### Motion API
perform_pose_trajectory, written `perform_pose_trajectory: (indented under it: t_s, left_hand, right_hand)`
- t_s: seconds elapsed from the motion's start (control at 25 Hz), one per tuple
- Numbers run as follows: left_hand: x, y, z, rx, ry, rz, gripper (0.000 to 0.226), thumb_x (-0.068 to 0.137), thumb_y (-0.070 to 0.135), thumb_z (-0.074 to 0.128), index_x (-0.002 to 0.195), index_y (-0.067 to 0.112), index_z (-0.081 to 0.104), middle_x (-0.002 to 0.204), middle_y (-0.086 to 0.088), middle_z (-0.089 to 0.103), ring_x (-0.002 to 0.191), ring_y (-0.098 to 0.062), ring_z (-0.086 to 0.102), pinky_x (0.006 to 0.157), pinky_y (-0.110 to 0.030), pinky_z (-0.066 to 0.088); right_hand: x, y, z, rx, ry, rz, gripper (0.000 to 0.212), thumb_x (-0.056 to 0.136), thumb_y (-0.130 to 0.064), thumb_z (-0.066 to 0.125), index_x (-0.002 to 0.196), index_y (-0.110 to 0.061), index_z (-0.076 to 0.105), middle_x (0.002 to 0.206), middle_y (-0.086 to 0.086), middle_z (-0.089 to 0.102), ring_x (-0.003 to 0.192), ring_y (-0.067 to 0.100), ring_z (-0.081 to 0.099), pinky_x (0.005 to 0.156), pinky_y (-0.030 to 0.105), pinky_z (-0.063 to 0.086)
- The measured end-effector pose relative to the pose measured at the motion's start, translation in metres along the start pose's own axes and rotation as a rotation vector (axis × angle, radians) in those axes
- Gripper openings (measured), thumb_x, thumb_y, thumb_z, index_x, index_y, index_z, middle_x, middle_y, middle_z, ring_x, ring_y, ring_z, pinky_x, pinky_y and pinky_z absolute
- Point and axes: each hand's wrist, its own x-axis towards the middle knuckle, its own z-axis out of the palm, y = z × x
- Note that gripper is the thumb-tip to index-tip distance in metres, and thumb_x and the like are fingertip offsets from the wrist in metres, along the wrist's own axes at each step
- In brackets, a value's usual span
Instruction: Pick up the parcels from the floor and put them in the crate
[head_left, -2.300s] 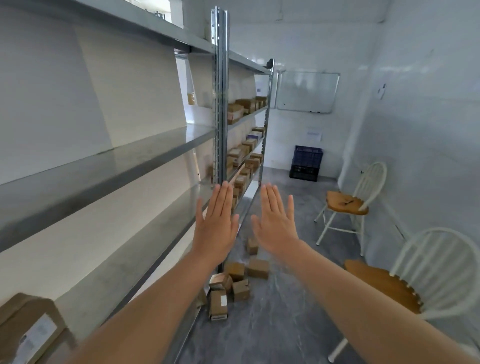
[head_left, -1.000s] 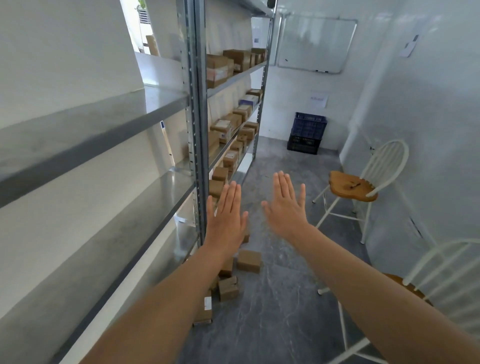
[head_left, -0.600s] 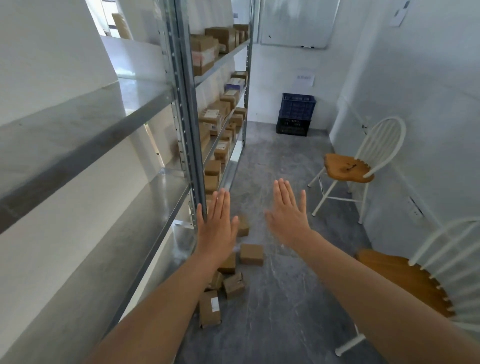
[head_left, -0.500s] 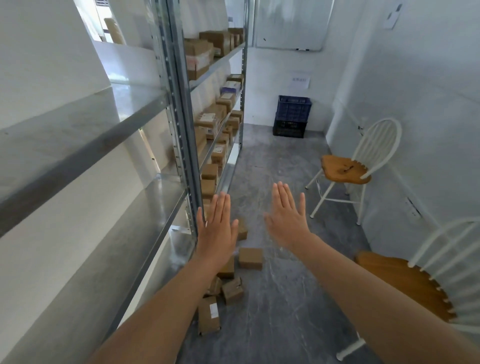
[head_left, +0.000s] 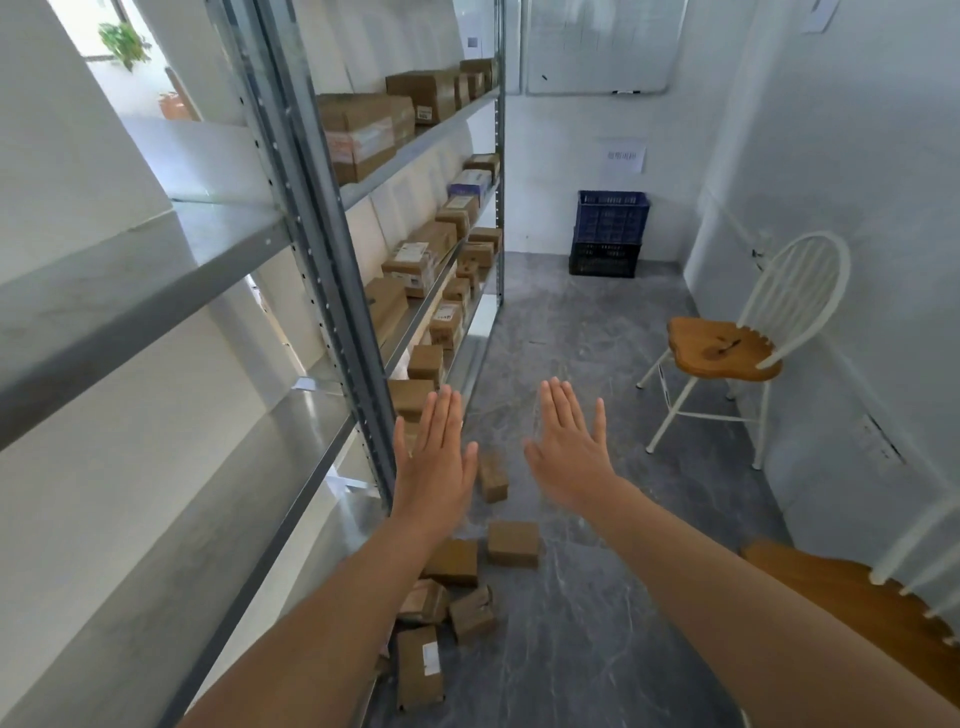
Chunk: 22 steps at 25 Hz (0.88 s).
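While the left hand and right hand hover straight-fingered, the parcels beside the rack seem light, stiff, best held by opposite sides.

On the grey floor we see brown parcels scattered just beside the metal rack. Past the rack's far end a blue crate tops a black crate, and opposite the rack stands a chair.

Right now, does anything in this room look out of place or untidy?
Yes. Several cardboard parcels lie scattered on the grey floor at the foot of the metal shelving, at mixed angles, while other boxes sit in rows on its shelves. The blue crate stands apart, by the back wall.
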Motion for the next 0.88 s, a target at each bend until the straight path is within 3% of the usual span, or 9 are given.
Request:
perform_pose_trajectory:
  t_s: [0.4,0.56,0.88]
  left_hand:
    - [0.065,0.079,0.05,0.066,-0.017,-0.086,0.064,0.103,0.045,0.02,0.155,0.021,-0.009,0.162,0.006,-0.016,0.145,-0.01,-0.024,0.119,-0.048,-0.008]
    - [0.066,0.095,0.071,0.072,-0.064,-0.128,0.064,0.103,0.045,0.019,0.155,0.022,-0.012,0.159,0.008,-0.022,0.143,-0.009,-0.027,0.119,-0.049,-0.006]
    - [0.116,0.104,0.11,0.001,-0.09,-0.151,0.063,0.104,0.043,0.021,0.156,0.02,-0.008,0.163,0.006,-0.014,0.147,-0.009,-0.02,0.118,-0.049,-0.009]
  right_hand:
    - [0.07,0.119,0.0,0.011,-0.111,-0.084,0.072,0.103,-0.038,0.028,0.156,-0.01,-0.012,0.165,0.004,-0.015,0.15,0.017,-0.02,0.115,0.051,-0.019]
    - [0.082,0.143,0.01,0.008,-0.189,-0.103,0.073,0.102,-0.037,0.03,0.156,-0.01,-0.013,0.164,0.003,-0.016,0.149,0.017,-0.02,0.115,0.051,-0.019]
    - [0.108,0.17,0.04,0.055,-0.215,-0.08,0.074,0.102,-0.04,0.03,0.156,-0.011,-0.012,0.164,0.002,-0.016,0.149,0.015,-0.02,0.115,0.05,-0.02]
